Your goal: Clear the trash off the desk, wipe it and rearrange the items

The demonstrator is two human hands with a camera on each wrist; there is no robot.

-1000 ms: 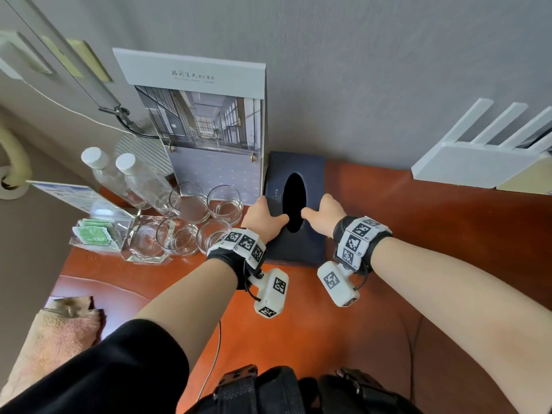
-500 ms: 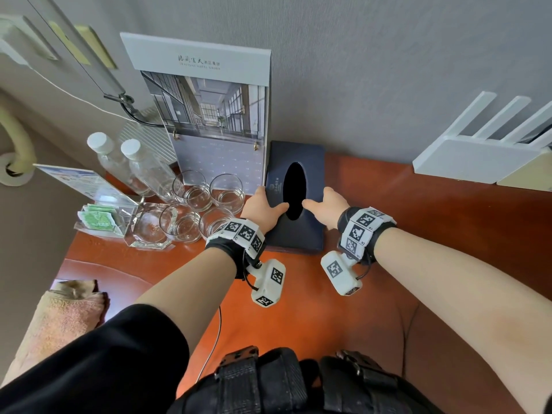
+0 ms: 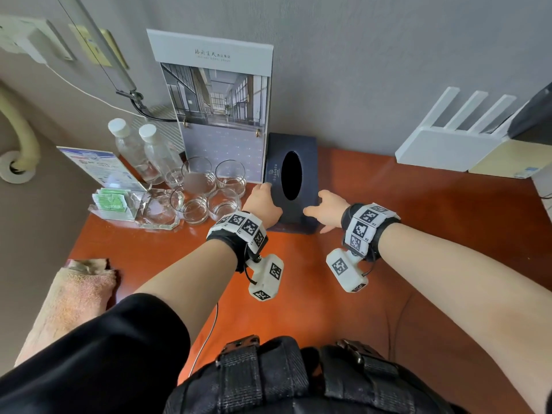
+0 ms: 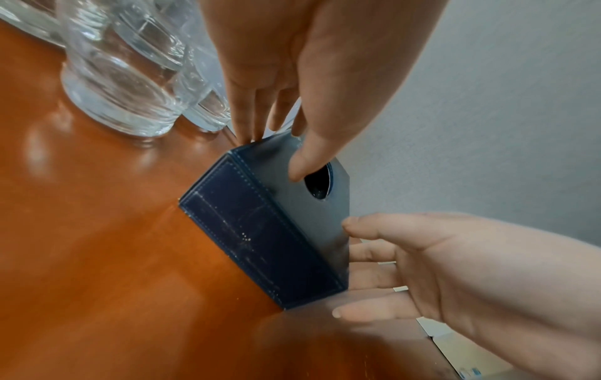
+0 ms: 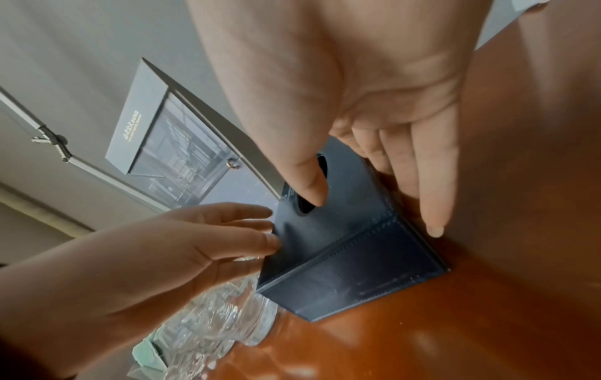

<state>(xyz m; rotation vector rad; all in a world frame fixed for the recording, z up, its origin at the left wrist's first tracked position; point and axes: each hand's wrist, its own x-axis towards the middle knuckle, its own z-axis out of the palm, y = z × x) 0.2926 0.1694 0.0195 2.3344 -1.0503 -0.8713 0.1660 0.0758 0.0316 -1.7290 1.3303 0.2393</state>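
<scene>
A dark blue tissue box point(image 3: 307, 162) with an oval hole lies on the red-brown desk point(image 3: 418, 234), its far end against the grey wall. My left hand point(image 3: 263, 204) rests at its near left edge, fingers straight down the side and thumb on top near the hole. My right hand point(image 3: 327, 209) mirrors this at the near right edge. In the left wrist view the left hand point(image 4: 276, 64) touches the box point(image 4: 260, 244), and the right hand point(image 4: 455, 270) has spread fingers beside it. In the right wrist view the right hand point(image 5: 357, 90) lies along the box point(image 5: 357, 257).
Several empty glasses point(image 3: 209, 189) stand right beside the box's left side, with two water bottles point(image 3: 140, 153), a glass ashtray point(image 3: 156, 209) and a tea-bag holder point(image 3: 112, 201) further left. A standing calendar point(image 3: 221, 100) leans on the wall. A white router point(image 3: 448, 144) sits far right. A towel point(image 3: 71, 294) lies at the left edge.
The tissue box has slid away from me up to the wall. Both hands now sit at its near end instead of beside the hole, and the right fingers have loosened.
</scene>
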